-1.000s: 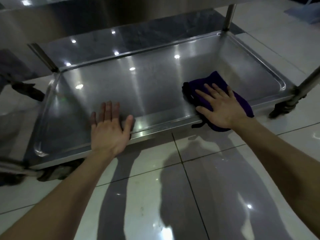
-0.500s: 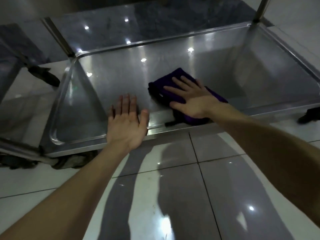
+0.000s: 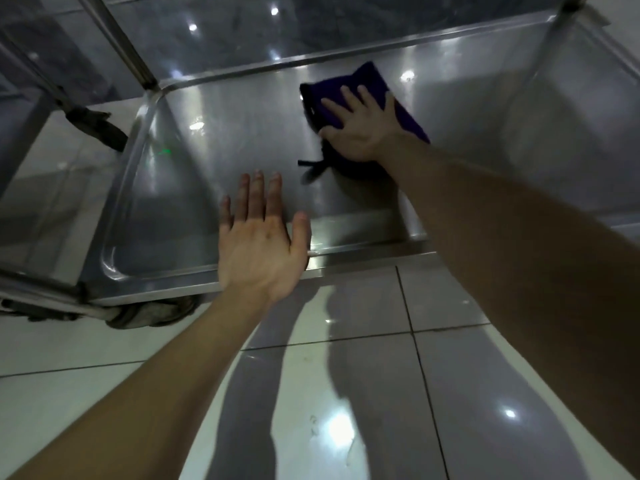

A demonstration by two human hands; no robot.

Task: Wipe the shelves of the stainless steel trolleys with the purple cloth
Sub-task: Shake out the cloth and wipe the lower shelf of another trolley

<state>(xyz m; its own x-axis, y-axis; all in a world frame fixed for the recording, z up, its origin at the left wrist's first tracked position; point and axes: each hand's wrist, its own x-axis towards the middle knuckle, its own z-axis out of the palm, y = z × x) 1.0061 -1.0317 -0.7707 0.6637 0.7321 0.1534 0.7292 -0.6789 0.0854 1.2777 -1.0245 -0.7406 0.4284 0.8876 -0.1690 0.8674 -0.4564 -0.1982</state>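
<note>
The left hand [image 3: 258, 247] lies flat, palm down, fingers straight and close together, thumb splayed wide. The right hand [image 3: 360, 128] reaches farther forward, palm down, fingers spread.

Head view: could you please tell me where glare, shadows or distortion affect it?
In the head view, bright glare spots dot the steel shelf and floor tiles; two long shadows cross the tiles; wide-angle distortion bows the shelf's rim.
</note>
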